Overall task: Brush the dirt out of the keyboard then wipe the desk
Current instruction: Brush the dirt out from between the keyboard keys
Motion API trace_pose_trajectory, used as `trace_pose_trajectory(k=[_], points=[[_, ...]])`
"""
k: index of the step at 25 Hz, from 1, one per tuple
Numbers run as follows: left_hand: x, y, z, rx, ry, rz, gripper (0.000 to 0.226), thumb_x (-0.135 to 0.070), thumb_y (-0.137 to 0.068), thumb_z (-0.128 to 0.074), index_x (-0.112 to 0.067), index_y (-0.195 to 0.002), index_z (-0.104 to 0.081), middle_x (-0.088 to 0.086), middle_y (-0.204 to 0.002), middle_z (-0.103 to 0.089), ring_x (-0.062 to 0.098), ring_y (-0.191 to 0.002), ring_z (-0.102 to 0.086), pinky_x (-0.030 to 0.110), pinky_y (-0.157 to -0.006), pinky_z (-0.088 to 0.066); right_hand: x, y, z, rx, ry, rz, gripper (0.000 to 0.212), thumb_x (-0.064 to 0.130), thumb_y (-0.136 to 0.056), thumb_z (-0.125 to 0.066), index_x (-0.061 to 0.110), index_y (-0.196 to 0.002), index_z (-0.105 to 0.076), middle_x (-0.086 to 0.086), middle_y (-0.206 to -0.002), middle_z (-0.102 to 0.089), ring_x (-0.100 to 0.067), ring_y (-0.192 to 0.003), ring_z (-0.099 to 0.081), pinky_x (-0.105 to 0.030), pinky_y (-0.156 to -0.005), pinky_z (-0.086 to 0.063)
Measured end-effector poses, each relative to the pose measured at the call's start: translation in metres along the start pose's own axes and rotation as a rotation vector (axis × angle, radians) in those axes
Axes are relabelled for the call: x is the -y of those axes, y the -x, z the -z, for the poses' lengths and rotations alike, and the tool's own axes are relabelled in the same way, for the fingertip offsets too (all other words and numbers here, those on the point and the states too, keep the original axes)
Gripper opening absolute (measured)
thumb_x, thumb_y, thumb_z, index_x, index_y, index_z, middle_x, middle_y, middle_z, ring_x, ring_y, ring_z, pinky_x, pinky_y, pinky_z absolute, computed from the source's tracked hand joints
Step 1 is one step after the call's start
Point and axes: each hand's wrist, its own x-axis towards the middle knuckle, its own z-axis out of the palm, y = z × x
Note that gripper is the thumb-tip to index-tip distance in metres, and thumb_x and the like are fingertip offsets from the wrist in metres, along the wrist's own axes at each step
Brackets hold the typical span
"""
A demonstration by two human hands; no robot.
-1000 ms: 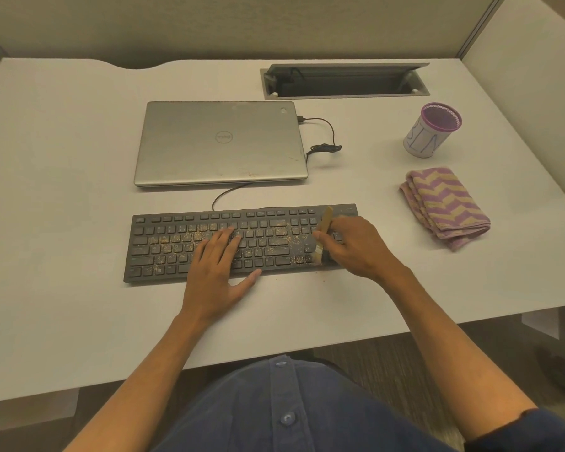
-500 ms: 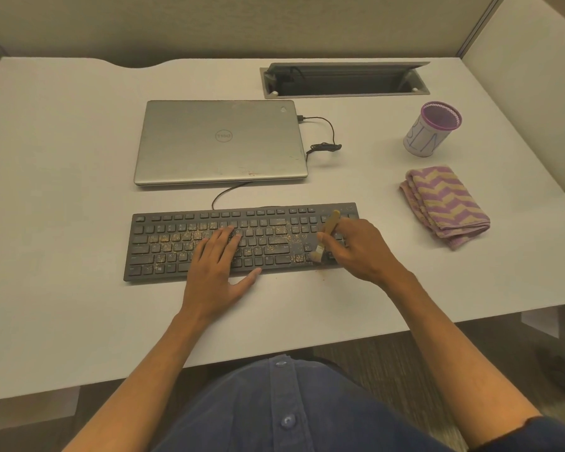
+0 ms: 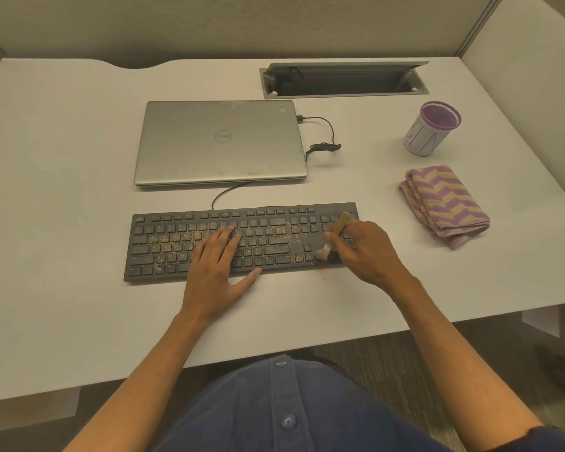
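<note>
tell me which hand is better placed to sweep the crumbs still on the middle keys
The right hand, probably. It already grips the brush, bristles down on the keyboard just right of the crumbs. The left hand lies flat on the keys, steadying the board.

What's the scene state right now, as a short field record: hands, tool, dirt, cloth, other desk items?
left hand: flat on the keyboard, fingers straight, steadying it
right hand: holds the brush by its wooden handle
brush: tilted, bristles down on the keys near the keyboard's right end
dirt: crumbs on the left and middle keys; a few specks on the desk off the front edge
cloth: folded, right of the keyboard, untouched
laptop: closed, behind the keyboard
cup: behind the cloth
</note>
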Motion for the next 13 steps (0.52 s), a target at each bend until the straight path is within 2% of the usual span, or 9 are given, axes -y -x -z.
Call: trace_pose_trajectory(k=[2,6,9,13], points=[[0.000,0.000,0.000,0.004,0.000,0.003,0.077,-0.064,-0.093,-0.047,-0.007,-0.145,-0.051,0.011,-0.153,-0.046,0.028,-0.143,-0.039,0.051,-0.118,-0.030,-0.001,0.001,-0.001,0.014,-0.003,-0.019,0.030,0.036,-0.097,-0.053,0.016,-0.088,-0.074,-0.001,-0.085,-0.072,-0.017,-0.070,-0.059,-0.029,-0.059,-0.044],[0.000,0.000,0.000,0.003,-0.002,0.002,0.077,-0.064,-0.093,-0.047,-0.007,-0.144,-0.051,0.011,-0.153,-0.046,0.028,-0.143,-0.040,0.052,-0.117,-0.032,-0.004,0.002,-0.004,-0.036,0.006,-0.043,0.031,0.039,-0.097,-0.052,0.018,-0.089,-0.074,-0.003,-0.084,-0.072,-0.020,-0.073,-0.062,-0.037,-0.065,-0.050],[0.000,0.000,-0.001,-0.002,-0.005,0.001,0.077,-0.064,-0.092,-0.048,-0.007,-0.144,-0.051,0.011,-0.153,-0.046,0.028,-0.143,-0.040,0.052,-0.117,-0.032,-0.003,0.000,-0.005,0.006,-0.032,-0.063,0.032,0.039,-0.096,-0.052,0.016,-0.091,-0.074,-0.004,-0.089,-0.073,-0.021,-0.077,-0.063,-0.039,-0.069,-0.052],[0.000,0.001,0.000,-0.008,-0.009,-0.002,0.077,-0.064,-0.092,-0.048,-0.007,-0.144,-0.051,0.011,-0.153,-0.046,0.028,-0.143,-0.039,0.051,-0.118,-0.031,0.012,-0.008,-0.004,-0.121,-0.094,-0.071,0.032,0.040,-0.096,-0.052,0.019,-0.087,-0.073,-0.002,-0.083,-0.071,-0.020,-0.074,-0.062,-0.032,-0.064,-0.047]])
